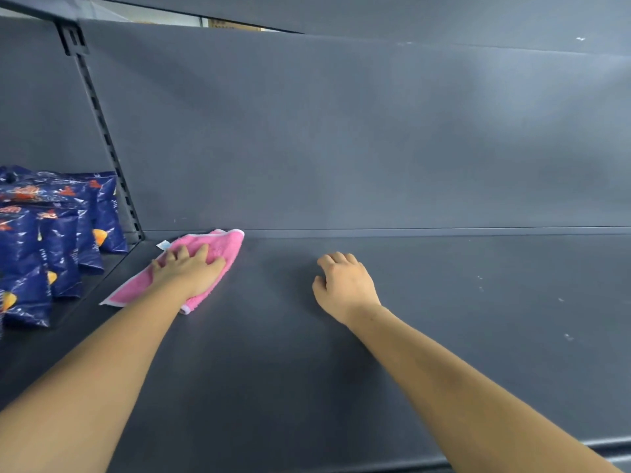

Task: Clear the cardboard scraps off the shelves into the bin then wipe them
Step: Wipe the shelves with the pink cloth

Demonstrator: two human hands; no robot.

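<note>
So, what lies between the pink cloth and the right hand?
Only bare grey shelf; the head view shows nothing between the cloth and the right hand.

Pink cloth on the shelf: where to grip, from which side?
Best bet: pinch the pink cloth at its near corner, coming from the front right. It lies flat under the left hand; the back panel blocks its far edge, snack bags crowd the left.

Left hand pressing flat on a pink cloth near the back of the dark shelf; right hand resting loosely curled on the shelf beside it; blue snack bags at far left
</note>
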